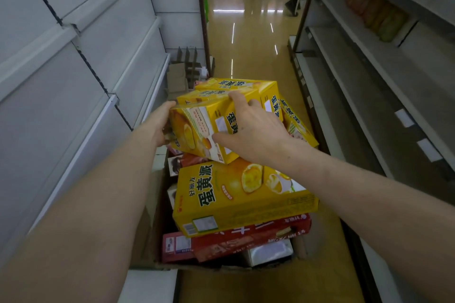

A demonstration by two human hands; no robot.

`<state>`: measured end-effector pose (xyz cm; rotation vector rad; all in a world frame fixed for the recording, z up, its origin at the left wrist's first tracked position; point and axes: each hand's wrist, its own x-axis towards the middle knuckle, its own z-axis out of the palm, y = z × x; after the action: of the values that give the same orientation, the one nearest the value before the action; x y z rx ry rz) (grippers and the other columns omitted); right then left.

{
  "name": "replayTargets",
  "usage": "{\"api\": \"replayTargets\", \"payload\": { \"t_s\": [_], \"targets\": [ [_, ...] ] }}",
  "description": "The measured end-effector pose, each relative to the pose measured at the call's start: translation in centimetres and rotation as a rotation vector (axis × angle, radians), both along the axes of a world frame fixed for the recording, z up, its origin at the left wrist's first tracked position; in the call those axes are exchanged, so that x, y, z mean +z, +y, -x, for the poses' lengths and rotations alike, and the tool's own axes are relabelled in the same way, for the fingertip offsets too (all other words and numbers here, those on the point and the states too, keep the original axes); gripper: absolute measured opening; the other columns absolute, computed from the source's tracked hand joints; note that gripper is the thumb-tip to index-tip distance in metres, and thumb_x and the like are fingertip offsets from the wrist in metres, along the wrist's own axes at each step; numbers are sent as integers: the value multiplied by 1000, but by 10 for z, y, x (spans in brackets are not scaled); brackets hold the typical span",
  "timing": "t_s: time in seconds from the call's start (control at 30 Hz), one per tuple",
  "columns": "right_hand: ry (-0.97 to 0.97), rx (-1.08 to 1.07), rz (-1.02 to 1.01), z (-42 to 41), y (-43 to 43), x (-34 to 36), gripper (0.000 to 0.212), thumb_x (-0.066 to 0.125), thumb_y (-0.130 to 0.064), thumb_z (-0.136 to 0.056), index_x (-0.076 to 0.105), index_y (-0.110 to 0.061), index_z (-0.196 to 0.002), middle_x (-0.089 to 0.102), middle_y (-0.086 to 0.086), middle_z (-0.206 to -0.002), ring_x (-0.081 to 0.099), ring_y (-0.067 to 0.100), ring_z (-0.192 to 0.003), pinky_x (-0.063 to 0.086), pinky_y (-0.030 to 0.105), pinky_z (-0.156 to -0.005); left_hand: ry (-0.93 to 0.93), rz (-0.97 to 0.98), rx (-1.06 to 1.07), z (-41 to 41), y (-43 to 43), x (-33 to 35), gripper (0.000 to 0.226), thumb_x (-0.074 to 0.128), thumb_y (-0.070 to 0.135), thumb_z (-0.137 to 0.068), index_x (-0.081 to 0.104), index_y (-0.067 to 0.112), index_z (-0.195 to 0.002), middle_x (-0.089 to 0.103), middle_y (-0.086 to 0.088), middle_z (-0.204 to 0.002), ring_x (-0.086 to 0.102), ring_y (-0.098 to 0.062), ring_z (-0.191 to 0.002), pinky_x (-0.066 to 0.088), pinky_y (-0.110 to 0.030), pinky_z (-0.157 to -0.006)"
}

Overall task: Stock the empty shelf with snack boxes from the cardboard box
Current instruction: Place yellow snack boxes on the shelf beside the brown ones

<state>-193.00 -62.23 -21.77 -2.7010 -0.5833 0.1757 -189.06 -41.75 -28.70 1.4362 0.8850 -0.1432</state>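
Left of the left hand, the white empty shelf unit is running the length of the aisle, with every tier that shows standing bare. Directly below both hands, the open cardboard box is sitting on the floor, just beside that unit. It is holding a loose pile of snack boxes. A large yellow egg-yolk-pie box is lying flat nearest the person, over red snack boxes. More yellow boxes are leaning beyond the hands.

Between the hands, one tilted yellow snack box is being lifted clear of the pile. The left hand is cupping its left end. The right hand is spreading wide over its top edge, with the thumb pressing the near face. Both hands are therefore holding this one box.

Judged step: pick-up from the carton, early in the task, since the carton is looking nearly full. The next move is calling for a swing to the left, levelling the box, and seating it upright on a bare tier.

Ahead of the hands, the glossy yellow floor is reflecting ceiling lights. Right of the right hand, a second shelf unit is carrying a blurred row of orange and green packets. Beyond the carton, cardboard scraps are lying.
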Motion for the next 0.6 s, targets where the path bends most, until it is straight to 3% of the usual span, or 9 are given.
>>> {"api": "replayTargets", "payload": {
  "t_s": [0.13, 0.3, 0.43, 0.6],
  "targets": [
    [21, 0, -70, 2, 1, 1, 82, 63, -51, -85, 18, -23, -148, 49, 9, -120, 56, 33, -102, 41, 36, -76, -11, -53, 21, 0, 10, 5, 31, 52, 42, -93, 52, 22, -70, 59, 0, -77, 54, -15, -74, 43, -32, -76],
    [1, -14, -173, 9, -8, 16, 73, 57, -53, -85, 26, -23, -143, 52, 6, -117, 55, 29, -102, 43, 36, -77, -80, -130, 35, 9, 24, 26, 34, 57, 43, -83, 46, 23, -58, 57, -2, -67, 57, -21, -69, 48, -29, -67],
    [-35, -46, -244, 11, -31, 39, 73, 51, -59, -84, 24, -26, -143, 55, 5, -120, 61, 27, -98, 54, 44, -81, -123, -118, 20, 4, 25, 49, 30, 63, 50, -65, 54, 22, -59, 64, -1, -67, 62, -24, -67, 53, -43, -85],
    [-101, -123, -300, 17, -83, 69, 74, 48, -64, -79, 25, -31, -142, 60, -2, -109, 63, 18, -91, 55, 41, -78, -175, -147, -80, -5, -28, 100, 38, 57, 49, -81, 53, 23, -54, 62, 3, -59, 59, -18, -55, 54, -31, -73]
  ]
}}
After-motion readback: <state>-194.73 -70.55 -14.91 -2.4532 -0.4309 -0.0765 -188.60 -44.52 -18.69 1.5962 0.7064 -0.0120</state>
